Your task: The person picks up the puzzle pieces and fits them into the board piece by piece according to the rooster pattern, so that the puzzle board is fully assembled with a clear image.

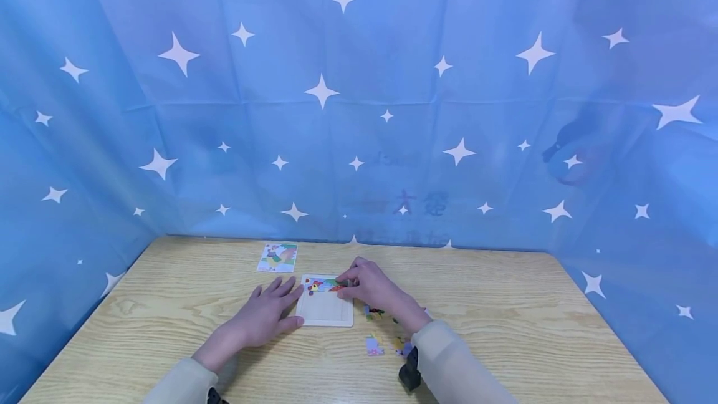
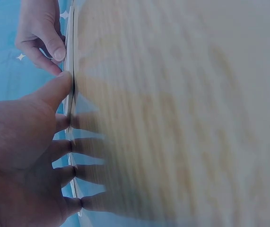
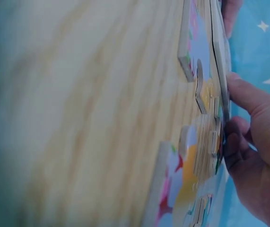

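On the left, the left sleeve (image 1: 182,385) is cut off by the bottom edge, as is the black device at its cuff. The left hand (image 1: 269,310) lies with fingers spread and fairly straight, gripping nothing; its index fingertip and thumb touch the left edge of the tray (image 1: 325,310). Beyond the hand lies a card (image 1: 277,257), its printed animal hard to make out.

The tray sits flat on the table (image 1: 112,329), roughly square, its sides running nearly left-right and near-far. A strip (image 1: 320,284) of colored picture fills its far part, long axis left-right; the near part shows pale. The strip's right end is partly covered by the right hand (image 1: 373,283), whose thumb and fingers are bent close together there. Whether they pinch a piece cannot be told, even from the right wrist view, where the tray is edge-on.

Faint characters show on the curtain (image 1: 387,42) above, too washed out to read reliably.

Right of the tray lie loose pieces (image 1: 374,346), pointing various ways, some hidden beneath the right wrist. The right sleeve (image 1: 460,360) runs out of the bottom edge, another black device (image 1: 411,371) beside its cuff.
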Demonstrator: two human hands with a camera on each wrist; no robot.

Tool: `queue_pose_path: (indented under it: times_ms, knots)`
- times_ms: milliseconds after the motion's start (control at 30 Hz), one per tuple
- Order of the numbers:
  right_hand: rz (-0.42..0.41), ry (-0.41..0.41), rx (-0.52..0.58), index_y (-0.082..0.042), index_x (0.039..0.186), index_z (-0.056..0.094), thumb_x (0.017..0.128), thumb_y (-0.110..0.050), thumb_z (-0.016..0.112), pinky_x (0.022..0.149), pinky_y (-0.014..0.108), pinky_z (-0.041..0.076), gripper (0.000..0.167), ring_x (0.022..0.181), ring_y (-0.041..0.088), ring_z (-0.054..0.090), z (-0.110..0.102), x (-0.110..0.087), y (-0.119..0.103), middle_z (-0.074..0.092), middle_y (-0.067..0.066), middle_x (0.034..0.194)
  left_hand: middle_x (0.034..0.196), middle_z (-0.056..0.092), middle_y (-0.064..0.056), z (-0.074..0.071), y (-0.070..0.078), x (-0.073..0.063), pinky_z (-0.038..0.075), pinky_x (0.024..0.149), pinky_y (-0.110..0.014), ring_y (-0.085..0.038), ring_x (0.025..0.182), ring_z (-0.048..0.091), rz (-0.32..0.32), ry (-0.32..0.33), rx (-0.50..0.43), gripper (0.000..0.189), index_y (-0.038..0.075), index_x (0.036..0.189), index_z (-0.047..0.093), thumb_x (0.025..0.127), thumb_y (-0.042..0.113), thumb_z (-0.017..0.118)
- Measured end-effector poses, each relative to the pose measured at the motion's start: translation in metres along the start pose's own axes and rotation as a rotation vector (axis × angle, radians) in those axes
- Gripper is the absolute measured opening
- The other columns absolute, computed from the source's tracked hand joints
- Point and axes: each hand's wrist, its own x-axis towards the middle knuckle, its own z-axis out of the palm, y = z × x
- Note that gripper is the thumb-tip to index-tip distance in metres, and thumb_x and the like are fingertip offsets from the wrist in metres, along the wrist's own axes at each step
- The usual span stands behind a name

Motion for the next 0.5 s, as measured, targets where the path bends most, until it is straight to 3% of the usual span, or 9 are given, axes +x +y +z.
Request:
queue_pose_path:
  times_ms: [500]
  knots:
    - [0.027, -0.006, 0.053, -0.011, 0.124, 0.076, 0.096, -0.029, 0.075, 0.066, 0.029, 0.043, 0.033, 0.075, 0.014, 0.048, -0.0007, -0.0015, 0.0019, 0.054, -0.002, 0.093, 0.160, 0.032, -0.029, 0.0002, -0.0004, -0.0004, 0.019, 0.106, -0.080, -0.055, 0.146, 0.023, 0.028, 0.015, -0.005, 0.067, -0.002, 0.152, 0.046, 0.102, 0.038, 0.064]
